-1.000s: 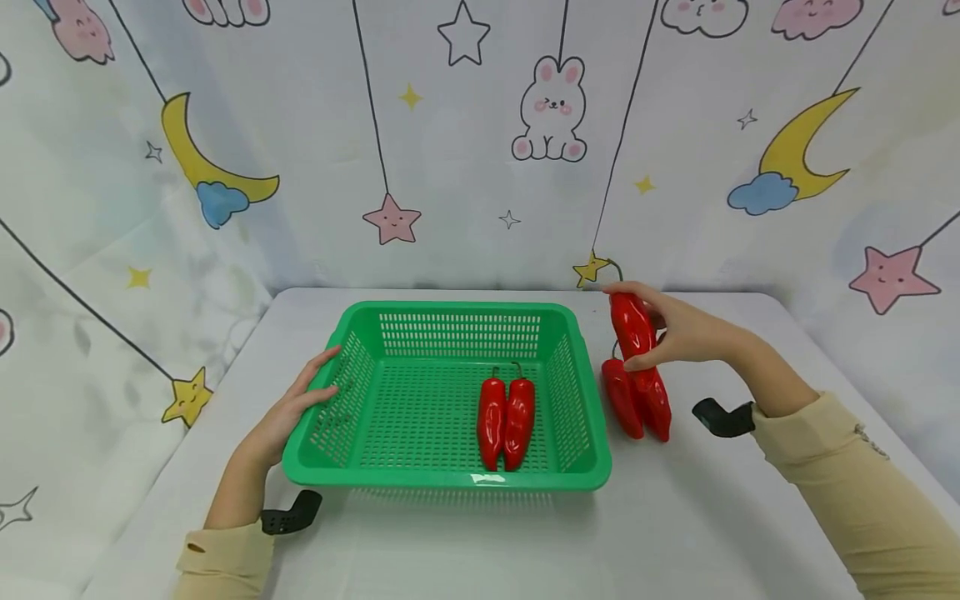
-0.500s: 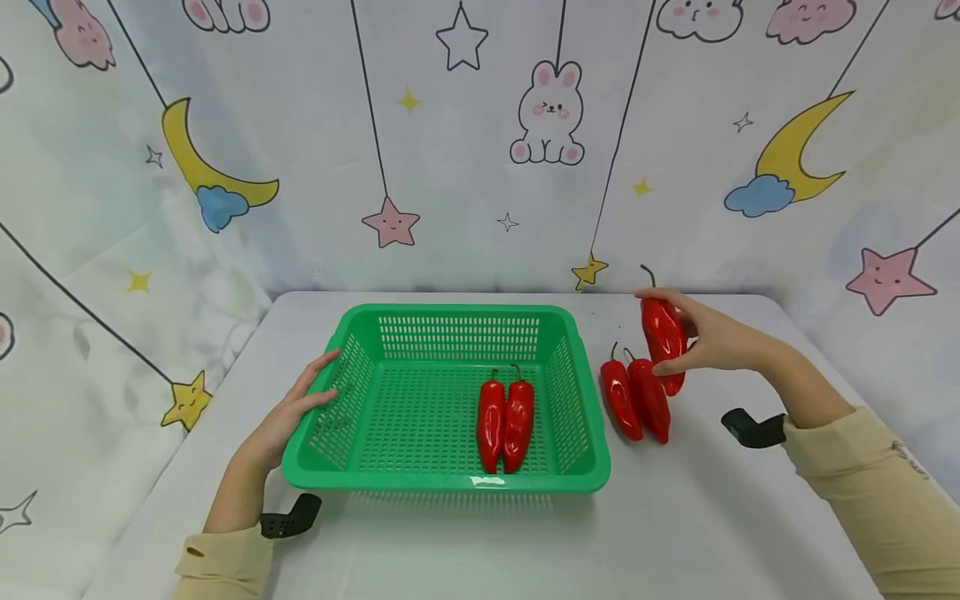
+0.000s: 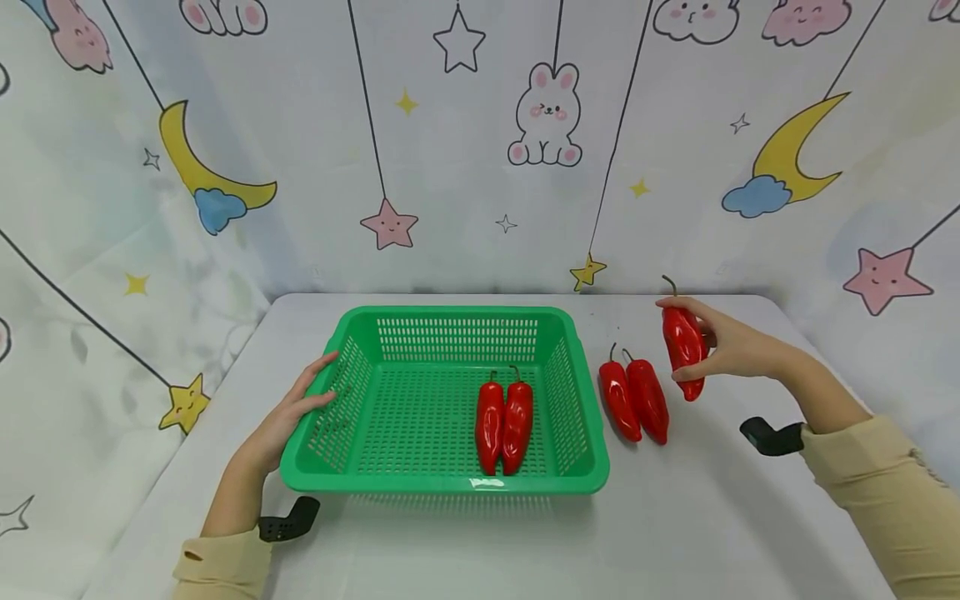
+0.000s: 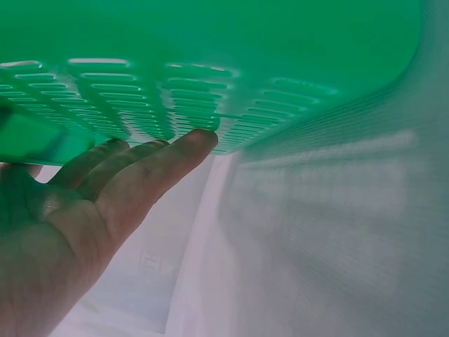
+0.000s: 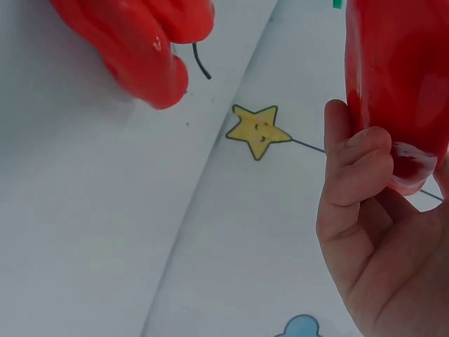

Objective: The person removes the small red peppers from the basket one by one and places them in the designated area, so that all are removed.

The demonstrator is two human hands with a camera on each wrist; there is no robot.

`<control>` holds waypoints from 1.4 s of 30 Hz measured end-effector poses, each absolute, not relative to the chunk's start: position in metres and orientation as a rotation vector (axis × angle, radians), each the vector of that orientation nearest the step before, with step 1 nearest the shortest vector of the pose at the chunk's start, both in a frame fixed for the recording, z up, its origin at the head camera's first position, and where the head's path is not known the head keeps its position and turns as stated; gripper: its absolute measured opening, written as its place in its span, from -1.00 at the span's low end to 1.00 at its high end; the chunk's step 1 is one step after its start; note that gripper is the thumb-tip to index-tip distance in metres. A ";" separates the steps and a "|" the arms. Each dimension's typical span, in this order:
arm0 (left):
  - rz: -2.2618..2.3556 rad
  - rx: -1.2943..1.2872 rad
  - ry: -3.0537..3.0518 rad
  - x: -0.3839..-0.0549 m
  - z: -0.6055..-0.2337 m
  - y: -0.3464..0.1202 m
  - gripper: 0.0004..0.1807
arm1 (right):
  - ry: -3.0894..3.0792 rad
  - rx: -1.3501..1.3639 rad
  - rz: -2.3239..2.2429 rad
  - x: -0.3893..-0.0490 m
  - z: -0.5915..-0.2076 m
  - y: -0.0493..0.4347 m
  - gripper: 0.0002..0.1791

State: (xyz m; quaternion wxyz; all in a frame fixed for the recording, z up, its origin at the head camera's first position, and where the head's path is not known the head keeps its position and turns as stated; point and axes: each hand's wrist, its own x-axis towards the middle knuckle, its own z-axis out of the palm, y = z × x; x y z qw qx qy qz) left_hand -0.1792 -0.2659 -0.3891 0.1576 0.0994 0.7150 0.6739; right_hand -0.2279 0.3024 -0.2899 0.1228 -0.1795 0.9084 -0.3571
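A green plastic basket (image 3: 450,483) with slotted walls stands in the middle of the table, two glossy red chili peppers (image 3: 504,427) side by side on its floor. At its left side, my left hand (image 3: 279,423) rests on the rim; in the left wrist view several straight fingers (image 4: 151,172) lie along the outer wall. My right hand (image 3: 738,346) holds a third red pepper (image 3: 682,342) above the table, stem up, between thumb and fingers. Two more red peppers (image 3: 632,400) lie just outside the basket's right wall, to the left of that hand.
The white table (image 3: 480,554) ends at the back against a white curtain (image 3: 480,167) printed with stars, moons and a bunny. Black devices (image 3: 770,437) are strapped at both wrists, below beige sleeves.
My right hand has moved to the right with its pepper, away from the two peppers beside the basket, which it overlapped earlier. The left hand and basket have stayed put.
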 end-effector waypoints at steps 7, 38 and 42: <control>1.935 0.305 2.027 -0.179 -0.388 -0.266 -0.38 | 2.668 -0.527 -1.037 -0.224 -0.291 0.311 0.13; 1.925 0.294 2.048 -0.177 -0.389 -0.266 -0.37 | 2.512 -0.353 -1.017 -0.233 -0.371 0.328 0.14; 1.928 0.304 2.050 -0.177 -0.388 -0.266 -0.37 | 2.508 -0.336 -1.006 -0.234 -0.376 0.330 0.16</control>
